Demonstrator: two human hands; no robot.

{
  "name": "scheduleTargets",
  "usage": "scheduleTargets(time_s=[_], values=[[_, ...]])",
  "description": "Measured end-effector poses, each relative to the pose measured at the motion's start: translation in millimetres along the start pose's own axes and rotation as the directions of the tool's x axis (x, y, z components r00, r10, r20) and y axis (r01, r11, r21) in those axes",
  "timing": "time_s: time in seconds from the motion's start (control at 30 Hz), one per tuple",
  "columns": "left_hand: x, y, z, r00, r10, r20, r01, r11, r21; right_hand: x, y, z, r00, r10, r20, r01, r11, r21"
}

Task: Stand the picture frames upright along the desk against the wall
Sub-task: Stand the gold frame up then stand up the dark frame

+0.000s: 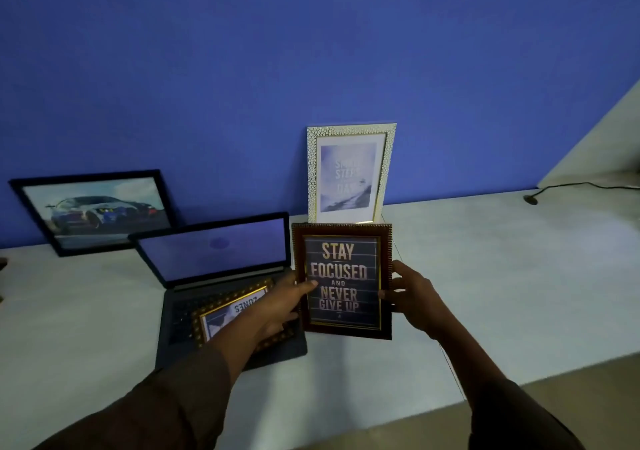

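Observation:
A dark brown frame reading "STAY FOCUSED AND NEVER GIVE UP" (342,262) is held upright above the desk (485,276). My left hand (284,307) grips its left edge and my right hand (412,297) grips its right edge. Behind it a white speckled frame (350,172) stands against the blue wall (311,51). A black frame with a car picture (95,209) leans on the wall at the far left. A gold-edged frame (232,311) lies flat on the laptop keyboard, partly hidden by my left arm.
An open dark laptop (214,255) sits left of centre on the desk. A black cable with a round end (531,199) runs in from the right. The desk's front edge (381,425) crosses the lower right, with floor beyond it.

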State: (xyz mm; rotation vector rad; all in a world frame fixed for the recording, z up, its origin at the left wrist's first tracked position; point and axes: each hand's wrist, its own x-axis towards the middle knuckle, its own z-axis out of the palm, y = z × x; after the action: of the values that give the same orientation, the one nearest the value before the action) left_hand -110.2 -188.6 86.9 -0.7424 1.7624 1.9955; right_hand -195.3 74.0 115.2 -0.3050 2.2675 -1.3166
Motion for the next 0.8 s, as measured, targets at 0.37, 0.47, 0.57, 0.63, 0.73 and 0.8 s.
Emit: scheduleTargets(time_s=[0.37,0.47,0.57,0.63,0.73,0.8], values=[[55,13,33,0.999,0.039,0.031,-0.047,0.933,0.356,18,45,-19,0.974,0.077,-0.214,-0.112,0.981,-0.156],[78,8,39,0.999,0.046,-0.025,-0.033,0.918,0.395,37,56,-27,0.979,0.079,-0.187,-0.115,0.974,-0.195],[100,1,46,0.997,0.033,-0.075,0.001,0.911,0.412,54,68,-35,0.982,0.104,-0.16,-0.142,0.958,-0.249],[112,-4,50,0.995,0.026,-0.099,0.016,0.915,0.404,68,80,-41,0.986,0.111,-0.121,-0.142,0.947,-0.29],[124,-11,54,0.99,0.018,-0.139,0.039,0.919,0.393,88,90,-47,0.992,0.101,-0.078,-0.121,0.935,-0.333],[116,0,63,0.984,0.022,-0.175,0.05,0.919,0.392,100,96,-50,0.991,0.116,-0.065,-0.131,0.938,-0.321]])
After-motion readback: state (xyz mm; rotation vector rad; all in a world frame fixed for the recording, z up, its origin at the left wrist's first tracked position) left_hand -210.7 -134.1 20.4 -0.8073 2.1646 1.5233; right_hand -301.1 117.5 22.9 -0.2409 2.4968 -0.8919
